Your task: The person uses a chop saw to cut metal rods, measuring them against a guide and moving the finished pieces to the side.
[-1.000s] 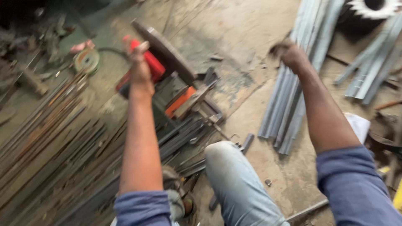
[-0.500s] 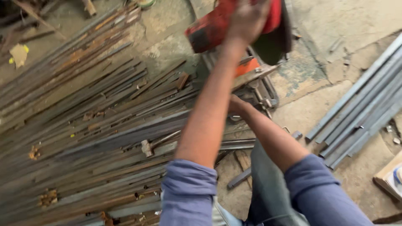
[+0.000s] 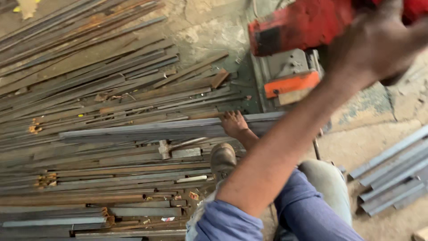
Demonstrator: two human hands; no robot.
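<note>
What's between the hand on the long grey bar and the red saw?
In the head view, an orange-and-grey metal block sits between the right hand and the red saw.

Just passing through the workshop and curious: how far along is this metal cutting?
Probably partway. Possibly done: a neat stack of grey steel strips lies at the right. In hand: the left hand grips the red cut-off saw, and the right hand rests on a long grey steel bar at the saw. Left: that bar looks uncut, and many rusty bars lie nearby.
</note>
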